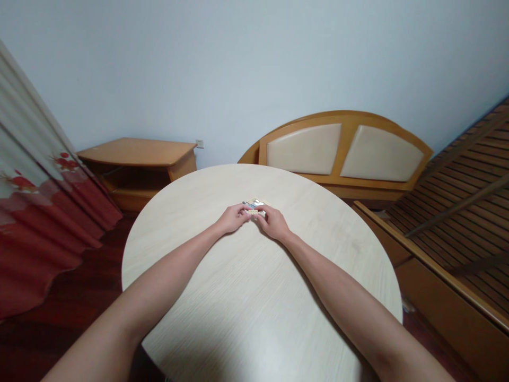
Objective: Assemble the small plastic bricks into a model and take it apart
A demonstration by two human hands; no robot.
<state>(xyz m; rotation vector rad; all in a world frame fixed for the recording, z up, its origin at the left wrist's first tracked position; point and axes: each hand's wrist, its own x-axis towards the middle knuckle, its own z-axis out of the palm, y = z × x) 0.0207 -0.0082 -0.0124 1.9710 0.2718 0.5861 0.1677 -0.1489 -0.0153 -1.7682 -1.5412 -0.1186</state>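
Near the middle of the pale round table (246,297), my two hands meet fingertip to fingertip. Between them is a small cream-coloured strip (253,211) with a row of little marks, too small to name. My left hand (234,218) pinches its left end, and my right hand (272,222) grips the right end, fingers closed. Just beyond the fingertips a flat piece with blue, white and yellowish parts (257,201) lies on the tabletop, partly hidden by my fingers.
A wooden cabinet (137,151) stands behind the table on the left, beside a red and white curtain (35,212). At the back right is a headboard (342,119) with cream panels. A slatted wooden bed frame (457,196) fills the right side.
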